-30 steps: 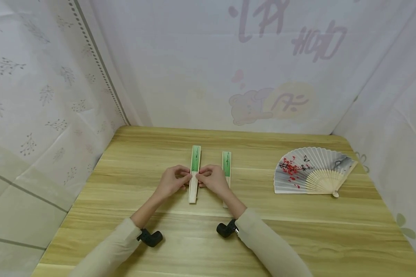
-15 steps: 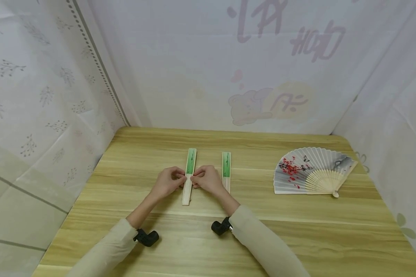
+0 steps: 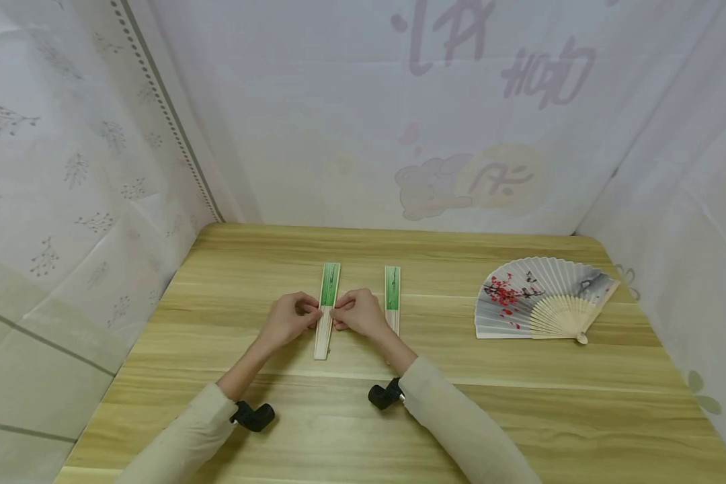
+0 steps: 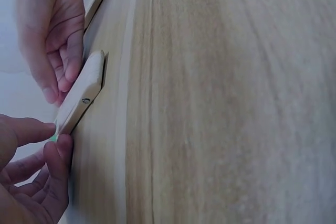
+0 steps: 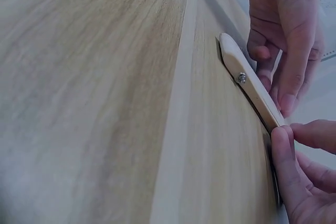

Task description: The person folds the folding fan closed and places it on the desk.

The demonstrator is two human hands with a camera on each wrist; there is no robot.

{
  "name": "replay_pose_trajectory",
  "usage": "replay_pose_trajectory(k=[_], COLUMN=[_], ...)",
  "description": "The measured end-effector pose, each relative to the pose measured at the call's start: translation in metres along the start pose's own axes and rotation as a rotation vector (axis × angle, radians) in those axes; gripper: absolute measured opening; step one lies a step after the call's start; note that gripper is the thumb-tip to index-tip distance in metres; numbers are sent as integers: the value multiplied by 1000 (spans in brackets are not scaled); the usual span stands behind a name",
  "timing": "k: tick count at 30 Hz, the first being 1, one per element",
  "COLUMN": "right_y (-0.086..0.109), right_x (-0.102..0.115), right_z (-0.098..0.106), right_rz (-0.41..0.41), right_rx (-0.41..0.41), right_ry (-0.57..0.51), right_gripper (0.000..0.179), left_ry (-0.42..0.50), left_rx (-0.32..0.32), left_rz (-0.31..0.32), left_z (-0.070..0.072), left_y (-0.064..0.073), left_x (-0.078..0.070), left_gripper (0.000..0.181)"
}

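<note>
A folded hand fan, green at its far end with pale ribs at the near end, lies between both hands, low over or on the table. My left hand pinches its left edge near the middle; my right hand pinches the right edge opposite. In the left wrist view, the fan's rivet end points toward the person, very near the wood. The right wrist view shows my thumb and index finger on the fan. A second folded green fan lies just right, its near end partly behind my right wrist.
At the right of the wooden table lies a spread fan with red blossoms on grey. White printed cloth hangs behind the table and at both sides. Each wrist bears a black camera.
Both hands have shifted the folded fan a little left and toward the person, widening its distance from the second folded fan. The spread fan stays put; the head view has tilted slightly.
</note>
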State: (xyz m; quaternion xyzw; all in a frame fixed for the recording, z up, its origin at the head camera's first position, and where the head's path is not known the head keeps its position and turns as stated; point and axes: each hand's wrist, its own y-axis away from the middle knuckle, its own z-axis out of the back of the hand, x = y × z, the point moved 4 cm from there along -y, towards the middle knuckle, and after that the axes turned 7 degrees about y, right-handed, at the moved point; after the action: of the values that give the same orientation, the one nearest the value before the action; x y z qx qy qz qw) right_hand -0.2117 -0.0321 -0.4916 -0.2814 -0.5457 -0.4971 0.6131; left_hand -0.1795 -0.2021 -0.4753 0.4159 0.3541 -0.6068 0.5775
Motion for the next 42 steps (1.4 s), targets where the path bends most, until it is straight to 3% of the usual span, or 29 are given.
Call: replay_pose_trajectory(k=[5,10,15,20,29,42], right_y=[2,8,15,23,37,53], right_x=[-4,-5,-8,-9,-14,-24], right_z=[9,27,52,78,115,177], right_rz=[51,103,105,161,158,137], right_rx=[55,83,93,81,61,-80], right_ry=[-64,-148,-177,-164,-196,-229], right_gripper=[12,20,30,36,41,45], left_ry=[12,100,149,152,270,217], left_rx=[9,46,109,170,243,300], left_rz=[5,21,-17,-72,-78,-116], left_z=[3,2,-6,-20,-51,-88], left_y=[1,0,-4,-12,-23,-38], left_x=[-3,-8,-14,-23,-42,-63], left_gripper=[19,23,25,28,30,27])
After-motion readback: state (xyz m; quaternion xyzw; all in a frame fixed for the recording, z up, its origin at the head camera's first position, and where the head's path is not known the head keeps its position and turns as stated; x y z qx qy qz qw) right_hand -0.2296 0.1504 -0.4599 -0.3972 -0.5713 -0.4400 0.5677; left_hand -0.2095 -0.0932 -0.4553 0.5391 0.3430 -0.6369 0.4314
